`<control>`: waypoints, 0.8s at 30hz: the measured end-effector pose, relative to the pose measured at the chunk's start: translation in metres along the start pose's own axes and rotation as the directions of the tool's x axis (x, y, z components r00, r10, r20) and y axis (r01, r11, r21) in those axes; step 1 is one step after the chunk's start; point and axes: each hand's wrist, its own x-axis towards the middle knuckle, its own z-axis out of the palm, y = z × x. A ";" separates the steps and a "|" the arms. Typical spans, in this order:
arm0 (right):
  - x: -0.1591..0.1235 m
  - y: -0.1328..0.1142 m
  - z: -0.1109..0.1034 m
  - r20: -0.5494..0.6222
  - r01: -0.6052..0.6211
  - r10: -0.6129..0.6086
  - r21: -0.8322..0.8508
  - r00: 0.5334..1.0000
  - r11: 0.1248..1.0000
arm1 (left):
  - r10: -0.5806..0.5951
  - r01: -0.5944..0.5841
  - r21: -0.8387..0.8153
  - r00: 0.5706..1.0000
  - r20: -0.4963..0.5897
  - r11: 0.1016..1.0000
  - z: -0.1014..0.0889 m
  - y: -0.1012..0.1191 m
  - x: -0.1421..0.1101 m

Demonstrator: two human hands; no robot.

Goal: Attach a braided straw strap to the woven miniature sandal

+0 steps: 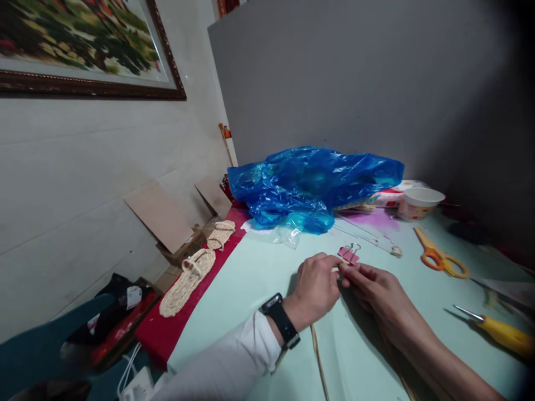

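My left hand (314, 289) and my right hand (378, 289) meet fingertip to fingertip on the pale green table (259, 289). Both are closed in a pinch on a small pale piece beside a pink binder clip (348, 254), which lies just beyond the fingers. What exactly the fingers pinch is too small to name. A thin straw strip (320, 362) runs back under my left wrist, which wears a black watch (281, 320) and a white sleeve.
A crumpled blue plastic bag (311, 186) lies at the back. Right of it stand a paper cup (419, 203), orange scissors (439, 257) and a yellow-handled awl (499, 332). Two woven straw sandals (190, 278) rest on the red edge at left.
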 end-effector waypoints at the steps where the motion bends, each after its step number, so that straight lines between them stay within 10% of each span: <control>1: 0.001 0.001 0.000 0.005 0.000 0.000 0.005 1.000 1.000 | 0.004 -0.004 0.016 1.000 0.001 1.000 0.001 0.001 0.000; 24: 0.000 0.003 -0.002 -0.014 0.035 -0.035 0.008 0.999 0.999 | 0.045 -0.033 0.238 0.998 -0.045 0.971 0.000 0.010 -0.012</control>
